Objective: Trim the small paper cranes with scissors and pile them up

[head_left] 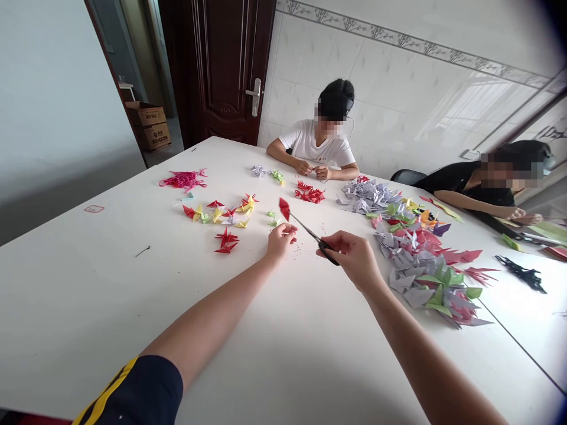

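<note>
Two hands hover over the white table (75, 307), close together but not touching. The right hand (349, 255) is clenched around a pair of black-handled scissors (326, 247), with the blades angled up and left toward the other hand. A small folded red paper piece (284, 209) sits at the blade tips, raised above the tabletop, and seems to be gripped there. The left hand (280, 242) is closed into a pinch just below it, its fingertips (290, 230) drawn together; anything between them is too small to tell. Tiny red specks (301, 251) dot the table under the hands.

Just right of the scissors lies a big heap of lilac, green and red origami cranes (425, 260). To the left are smaller groups, including red cranes (227, 241) and mixed red and yellow cranes (217, 211), with a tangle of pink paper strips (183, 180) beyond. A dark strung cluster (520, 273) lies at the right. Across the table, a co-worker in a white T-shirt (312, 144) works with both hands together, and another person in a black top (469, 189) sits at the right edge
</note>
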A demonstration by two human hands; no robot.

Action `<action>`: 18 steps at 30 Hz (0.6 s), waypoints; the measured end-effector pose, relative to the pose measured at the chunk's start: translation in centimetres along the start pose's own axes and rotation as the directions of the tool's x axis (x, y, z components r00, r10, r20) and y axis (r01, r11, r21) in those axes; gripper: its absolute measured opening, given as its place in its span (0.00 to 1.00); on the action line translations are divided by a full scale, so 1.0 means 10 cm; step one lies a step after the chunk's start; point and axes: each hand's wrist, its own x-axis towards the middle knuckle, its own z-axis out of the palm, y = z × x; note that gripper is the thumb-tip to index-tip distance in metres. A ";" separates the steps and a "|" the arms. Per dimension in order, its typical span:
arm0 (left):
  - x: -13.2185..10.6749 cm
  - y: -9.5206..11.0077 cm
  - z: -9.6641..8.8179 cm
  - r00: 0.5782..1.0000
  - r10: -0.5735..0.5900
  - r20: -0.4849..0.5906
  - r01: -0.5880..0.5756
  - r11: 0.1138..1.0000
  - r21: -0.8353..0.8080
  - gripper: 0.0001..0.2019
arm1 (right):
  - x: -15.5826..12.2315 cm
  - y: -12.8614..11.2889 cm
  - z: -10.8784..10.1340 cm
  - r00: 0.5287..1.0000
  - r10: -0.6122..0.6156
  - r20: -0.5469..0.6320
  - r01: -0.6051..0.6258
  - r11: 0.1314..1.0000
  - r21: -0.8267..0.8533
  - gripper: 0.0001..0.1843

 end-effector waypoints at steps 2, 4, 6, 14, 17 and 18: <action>-0.03 0.04 -0.01 1.000 -0.006 0.005 0.006 1.000 0.013 0.05 | -0.08 0.17 -0.09 0.990 0.119 -0.075 -0.112 0.990 0.086 0.20; -0.04 0.07 -0.01 1.000 -0.018 -0.014 0.018 1.000 0.003 0.06 | -0.14 0.32 -0.14 0.977 0.181 -0.113 -0.166 0.978 0.127 0.21; -0.05 0.10 -0.01 0.999 -0.019 -0.031 0.018 0.999 -0.033 0.07 | -0.18 0.44 -0.14 0.969 0.215 -0.124 -0.197 0.970 0.141 0.22; -0.05 0.13 0.01 1.000 0.016 0.019 -0.013 0.985 -0.173 0.18 | -0.14 0.74 -0.03 0.974 0.186 -0.131 -0.163 0.972 0.169 0.22; -0.04 0.10 0.01 0.999 0.033 0.030 -0.028 0.987 -0.157 0.16 | -0.15 0.80 -0.01 0.978 0.180 -0.102 -0.159 0.969 0.191 0.23; -0.03 0.09 0.00 0.998 0.042 0.042 -0.036 0.989 -0.143 0.16 | -0.16 0.82 -0.01 0.981 0.173 -0.091 -0.154 0.969 0.191 0.22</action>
